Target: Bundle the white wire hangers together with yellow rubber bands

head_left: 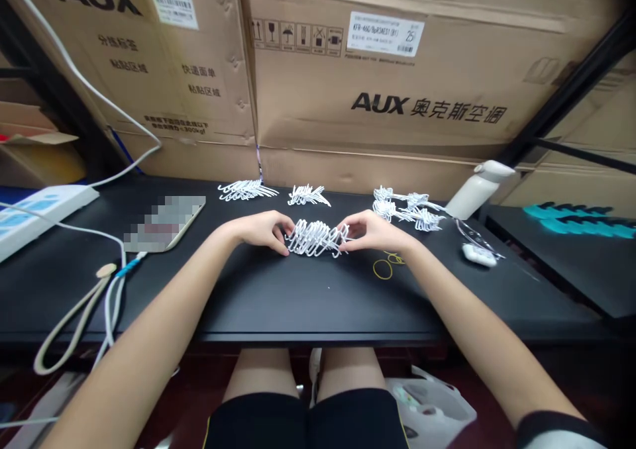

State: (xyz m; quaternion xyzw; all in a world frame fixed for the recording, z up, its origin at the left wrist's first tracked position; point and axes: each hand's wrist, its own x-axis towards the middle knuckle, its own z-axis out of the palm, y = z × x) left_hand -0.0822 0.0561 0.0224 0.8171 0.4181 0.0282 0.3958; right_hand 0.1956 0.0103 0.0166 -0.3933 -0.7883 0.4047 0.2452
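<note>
A row of white wire hooks [314, 238] lies on the black table in front of me, their bent ends curling toward me. My left hand [262, 230] grips the row's left end between thumb and fingers. At the right end, my right hand [373, 232] pinches the outermost hooks. Behind the row lie two smaller piles of similar hooks, one pile at the left [247, 189] and another pile in the middle [307, 195]. Several bunched hooks [407, 207] sit farther right. Yellow rubber bands [383, 269] rest beside my right wrist.
A phone [166, 224] with a cable and a white power strip [44, 214] are on the left. A white bottle [477, 189] and a white earbud case [479, 255] stand right. Large cardboard boxes [308, 124] wall off the back. A plastic bag [432, 409] hangs below the front edge.
</note>
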